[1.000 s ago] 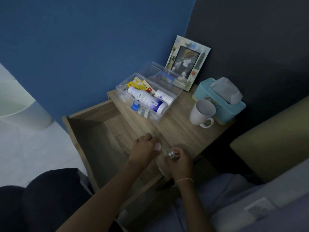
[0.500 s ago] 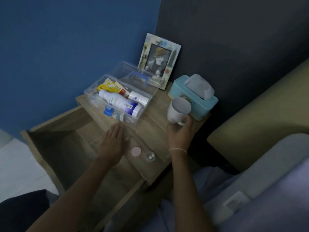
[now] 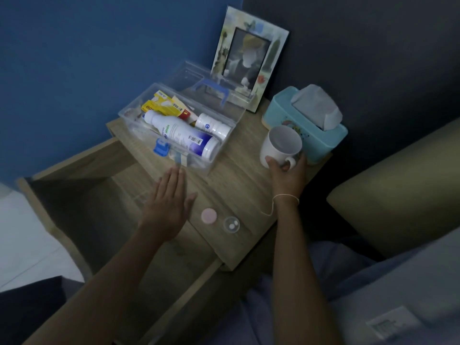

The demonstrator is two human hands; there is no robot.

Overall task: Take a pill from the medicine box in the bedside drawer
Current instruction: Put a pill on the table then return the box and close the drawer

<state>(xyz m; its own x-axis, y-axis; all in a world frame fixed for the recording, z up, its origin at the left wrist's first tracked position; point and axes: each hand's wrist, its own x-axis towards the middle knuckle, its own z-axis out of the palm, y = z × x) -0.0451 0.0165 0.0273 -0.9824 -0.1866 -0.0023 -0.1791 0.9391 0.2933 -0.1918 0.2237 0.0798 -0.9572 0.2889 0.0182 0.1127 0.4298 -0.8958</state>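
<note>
Fingers (image 3: pixel 278 165) of right hand (image 3: pixel 288 178) wrap mug (image 3: pixel 281 145); left hand (image 3: pixel 169 205) flat, open, empty. Pills in cup (image 3: pixel 231 224) on bench, betw. both hands. Lift mug level, w/o bumping cup.

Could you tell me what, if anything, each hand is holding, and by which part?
The right hand grips the white mug low on its body, beside the handle. The left hand holds nothing.

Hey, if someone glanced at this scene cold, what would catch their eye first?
Probably the clear plastic medicine box, lid open, on the wooden nightstand, crowded with white bottles and a yellow carton. Next, the right hand gripping the white mug beside the teal tissue box. The left hand is spread flat near a pink cap.
</note>
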